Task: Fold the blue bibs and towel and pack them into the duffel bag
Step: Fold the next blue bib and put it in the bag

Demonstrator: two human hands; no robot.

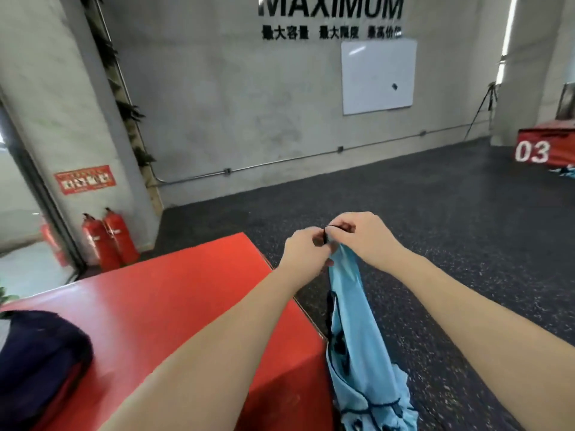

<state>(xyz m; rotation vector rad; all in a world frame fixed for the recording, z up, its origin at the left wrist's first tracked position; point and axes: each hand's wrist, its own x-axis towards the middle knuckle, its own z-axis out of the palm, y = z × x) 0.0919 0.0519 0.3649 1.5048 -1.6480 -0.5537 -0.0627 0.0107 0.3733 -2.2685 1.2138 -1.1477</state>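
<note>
surface: red box (161, 306), dark duffel bag (37, 362) on it
left hand (303, 255): fingers pinch blue bib (351, 337) top edge
right hand (362, 236): fingers pinch same edge, bib hangs

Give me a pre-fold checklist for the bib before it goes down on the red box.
1. Left hand pinches the blue bib's top edge: ok.
2. Right hand pinches the same edge: ok.
3. Bib spread flat: not ok, it hangs bunched.
4. Bare space on the red box top: ok.
5. Dark duffel bag within reach on the box: ok.
6. Bag open: cannot tell.
</note>
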